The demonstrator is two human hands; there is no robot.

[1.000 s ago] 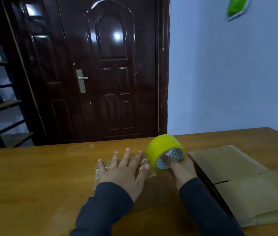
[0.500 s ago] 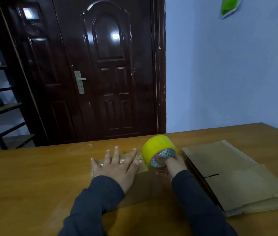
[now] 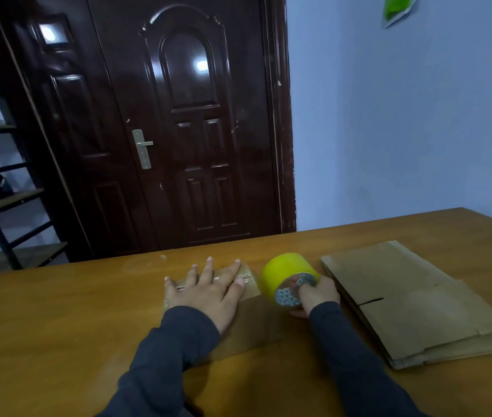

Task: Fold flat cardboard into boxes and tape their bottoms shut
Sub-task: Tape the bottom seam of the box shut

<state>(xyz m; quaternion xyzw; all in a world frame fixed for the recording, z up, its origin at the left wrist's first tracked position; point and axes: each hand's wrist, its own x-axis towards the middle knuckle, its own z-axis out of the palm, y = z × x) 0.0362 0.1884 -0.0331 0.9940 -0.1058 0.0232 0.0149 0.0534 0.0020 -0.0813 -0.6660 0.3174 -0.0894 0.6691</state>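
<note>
Taping a brown cardboard box point(image 3: 247, 314) on the wooden desk point(image 3: 58, 326).
Left hand point(image 3: 208, 293) lies spread flat on it; right hand point(image 3: 317, 294) grips a glossy yellow tape roll point(image 3: 287, 273).

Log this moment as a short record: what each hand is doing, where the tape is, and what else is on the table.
left hand: flat, fingers spread, pressing on the box
right hand: grips the yellow tape roll at its core
tape position: just right of the box's top
flat cardboard: stacked on the table, right of the tape
background: dark door, closed
</note>
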